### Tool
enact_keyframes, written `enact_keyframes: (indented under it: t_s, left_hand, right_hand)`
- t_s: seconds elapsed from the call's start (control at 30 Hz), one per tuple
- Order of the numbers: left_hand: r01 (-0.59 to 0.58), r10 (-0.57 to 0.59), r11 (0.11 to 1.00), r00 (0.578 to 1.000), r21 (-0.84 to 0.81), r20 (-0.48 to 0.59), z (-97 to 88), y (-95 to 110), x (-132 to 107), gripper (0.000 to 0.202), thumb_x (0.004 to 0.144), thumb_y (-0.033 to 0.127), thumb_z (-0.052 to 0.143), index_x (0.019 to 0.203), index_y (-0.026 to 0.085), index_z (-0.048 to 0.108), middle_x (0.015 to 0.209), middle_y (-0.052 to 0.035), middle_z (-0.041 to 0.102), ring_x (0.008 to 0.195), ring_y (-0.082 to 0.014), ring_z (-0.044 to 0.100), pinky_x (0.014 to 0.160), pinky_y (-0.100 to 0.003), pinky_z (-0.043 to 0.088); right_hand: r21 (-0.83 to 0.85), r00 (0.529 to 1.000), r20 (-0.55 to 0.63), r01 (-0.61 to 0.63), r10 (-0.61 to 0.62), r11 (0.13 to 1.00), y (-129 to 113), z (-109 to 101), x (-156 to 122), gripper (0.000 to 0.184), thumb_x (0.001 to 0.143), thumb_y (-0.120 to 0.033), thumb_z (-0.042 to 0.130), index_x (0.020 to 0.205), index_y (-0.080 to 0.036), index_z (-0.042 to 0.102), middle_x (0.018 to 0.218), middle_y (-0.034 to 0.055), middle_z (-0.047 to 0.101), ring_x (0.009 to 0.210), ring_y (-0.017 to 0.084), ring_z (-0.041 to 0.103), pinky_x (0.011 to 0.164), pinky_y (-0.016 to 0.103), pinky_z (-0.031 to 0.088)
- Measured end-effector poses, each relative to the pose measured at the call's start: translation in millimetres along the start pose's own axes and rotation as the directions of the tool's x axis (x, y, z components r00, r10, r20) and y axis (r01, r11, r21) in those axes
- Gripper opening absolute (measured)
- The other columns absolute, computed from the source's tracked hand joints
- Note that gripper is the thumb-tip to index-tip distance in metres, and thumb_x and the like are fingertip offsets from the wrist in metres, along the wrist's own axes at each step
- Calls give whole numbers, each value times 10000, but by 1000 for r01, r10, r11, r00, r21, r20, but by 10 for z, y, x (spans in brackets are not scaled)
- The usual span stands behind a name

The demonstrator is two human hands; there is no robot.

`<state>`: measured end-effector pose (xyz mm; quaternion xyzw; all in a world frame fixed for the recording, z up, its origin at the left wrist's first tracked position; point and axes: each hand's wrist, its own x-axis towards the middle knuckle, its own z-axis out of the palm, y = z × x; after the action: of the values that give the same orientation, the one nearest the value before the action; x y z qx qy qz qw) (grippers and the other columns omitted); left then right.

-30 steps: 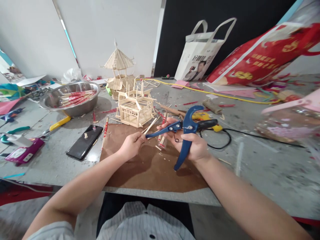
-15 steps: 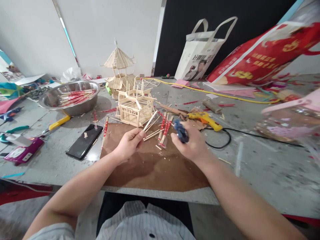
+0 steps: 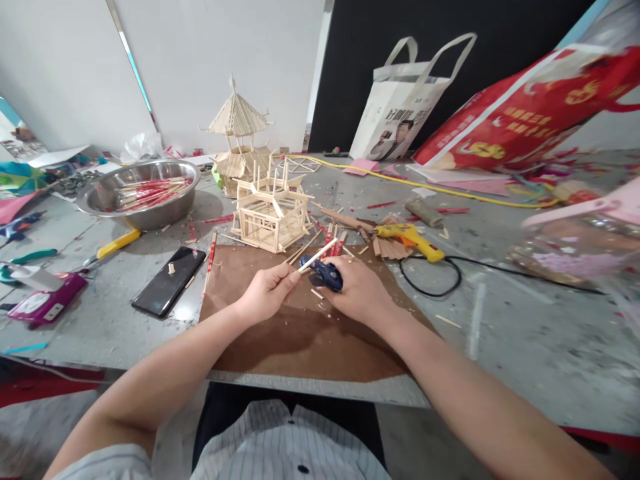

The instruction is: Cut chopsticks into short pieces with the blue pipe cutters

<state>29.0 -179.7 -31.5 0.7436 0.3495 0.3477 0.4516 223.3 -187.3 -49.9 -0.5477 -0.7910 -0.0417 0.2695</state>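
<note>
My left hand (image 3: 265, 293) pinches a pale wooden chopstick (image 3: 320, 253) that slants up to the right. My right hand (image 3: 357, 291) is wrapped round a blue cutter (image 3: 323, 272), whose jaws sit at the stick. Both hands hover over a brown mat (image 3: 305, 333). Just behind them lie several red-wrapped chopsticks (image 3: 333, 245) and a small stick-built house frame (image 3: 270, 210). A taller stick pagoda (image 3: 237, 137) stands farther back.
A steel bowl (image 3: 137, 193) of chopsticks sits at the left, with a black phone (image 3: 169, 281) and a yellow-handled tool (image 3: 119, 243) nearby. A yellow glue gun (image 3: 410, 238) with a black cord (image 3: 450, 267) lies right. Bags (image 3: 405, 100) lean at the back.
The blue cutter, held wide and high a second ago, has swung down and in to the chopstick. My left hand lifted the stick out toward the cutter's jaws.
</note>
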Motion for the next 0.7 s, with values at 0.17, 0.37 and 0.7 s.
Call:
enact_keyframes:
  t_s: [0.17, 0.37, 0.7]
  left_hand:
    - [-22, 18, 995, 999, 101, 33, 20, 0, -4, 355, 848, 423, 359, 634, 148, 433, 535, 36, 426, 500, -56, 375, 516, -190, 314]
    - [-18, 11, 993, 998, 116, 65, 52, -25, 0, 377, 854, 426, 338, 619, 147, 429, 529, 34, 411, 497, -56, 359, 508, -190, 304]
    - [-22, 11, 986, 998, 168, 65, 79, -92, 19, 355, 852, 365, 339, 582, 148, 418, 524, 27, 428, 494, -61, 374, 510, -199, 313]
  right_hand:
    - [-44, 995, 72, -70, 73, 997, -39, -17, -13, 280, 691, -320, 538, 919, -157, 541, 857, 98, 620, 835, 243, 553, 727, 324, 406]
    - [1, 986, 137, -98, 97, 995, -166, -68, -19, 284, 662, -261, 544, 931, -170, 539, 883, 83, 619, 872, 219, 547, 752, 298, 399]
    - [-12, 970, 209, -128, 127, 992, -199, -91, -14, 287, 670, -286, 523, 935, -176, 540, 894, 84, 620, 920, 230, 546, 783, 300, 404]
